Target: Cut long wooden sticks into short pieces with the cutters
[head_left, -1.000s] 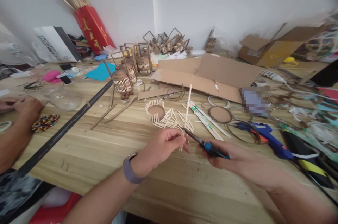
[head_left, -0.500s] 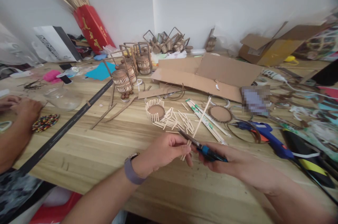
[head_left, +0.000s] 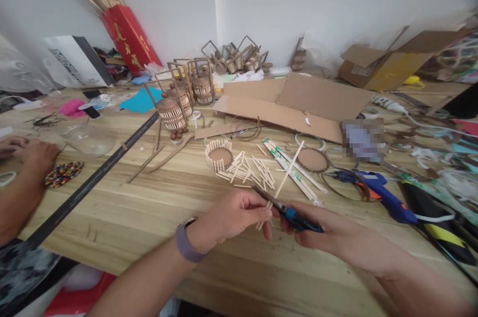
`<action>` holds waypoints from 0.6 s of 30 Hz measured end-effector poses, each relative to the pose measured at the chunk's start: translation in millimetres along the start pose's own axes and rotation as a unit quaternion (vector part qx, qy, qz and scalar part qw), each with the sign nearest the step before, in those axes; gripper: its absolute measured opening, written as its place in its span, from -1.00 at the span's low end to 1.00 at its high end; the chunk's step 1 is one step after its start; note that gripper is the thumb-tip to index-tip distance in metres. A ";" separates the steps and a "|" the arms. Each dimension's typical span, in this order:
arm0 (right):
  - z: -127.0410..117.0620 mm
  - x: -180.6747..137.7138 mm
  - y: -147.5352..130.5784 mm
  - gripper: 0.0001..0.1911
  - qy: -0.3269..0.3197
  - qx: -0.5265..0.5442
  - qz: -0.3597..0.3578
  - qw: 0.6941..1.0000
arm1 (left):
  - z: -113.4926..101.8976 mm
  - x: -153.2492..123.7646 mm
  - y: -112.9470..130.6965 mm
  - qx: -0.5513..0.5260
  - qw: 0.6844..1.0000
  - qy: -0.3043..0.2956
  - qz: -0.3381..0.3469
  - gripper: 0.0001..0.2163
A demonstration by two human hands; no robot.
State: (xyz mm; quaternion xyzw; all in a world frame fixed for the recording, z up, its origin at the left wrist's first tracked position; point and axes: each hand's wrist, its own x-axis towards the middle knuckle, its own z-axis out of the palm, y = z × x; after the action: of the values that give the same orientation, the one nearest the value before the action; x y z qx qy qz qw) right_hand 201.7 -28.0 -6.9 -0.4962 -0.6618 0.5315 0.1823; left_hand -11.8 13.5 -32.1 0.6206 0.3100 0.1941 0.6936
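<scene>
My left hand, a watch on its wrist, pinches thin wooden sticks between thumb and fingers. One long stick slants up to the right; shorter ends show below the thumb. My right hand is wrapped round the blue-and-black handles of scissors. Their dark blades cross the sticks just above my left fingers; whether they are fully closed I cannot tell. Beyond my hands lies a loose pile of short cut sticks. Beside it, a round brown base carries upright short sticks round its rim.
Wrapped chopsticks lie near another round base. A blue glue gun rests at right. Flattened cardboard and small woven baskets stand behind. At far left are another person's hands, near beads and a jar.
The long stick's upper end has swung slightly to the right. Both my hands stay almost in place, still gripping the sticks and scissors.
</scene>
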 end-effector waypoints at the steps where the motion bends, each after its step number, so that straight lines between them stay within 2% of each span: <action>1: 0.0 0.1 0.8 -0.78 -0.003 -0.008 0.003 1.000 | -0.5 0.1 -1.0 0.003 1.000 -0.001 -0.003 -0.64; 7: 3.9 3.2 3.0 -0.81 0.001 -0.044 0.002 0.999 | -1.7 -0.9 -1.9 0.017 1.000 -0.003 -0.001 -0.63; 15: 12.5 7.7 6.5 -0.82 0.067 -0.093 -0.011 0.993 | -2.1 -0.8 -3.7 0.033 0.999 0.013 -0.007 -0.63; 18: 13.9 8.4 6.9 -0.79 0.084 -0.097 -0.022 0.991 | -1.8 -0.7 -5.1 0.035 0.999 0.029 -0.009 -0.71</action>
State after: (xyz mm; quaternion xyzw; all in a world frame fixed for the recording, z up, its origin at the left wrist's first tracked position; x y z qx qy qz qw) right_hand 190.5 -28.6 -20.5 -0.5400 -0.7034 0.4167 0.1998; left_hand -14.1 13.6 -37.1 0.6359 0.3418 0.1948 0.6640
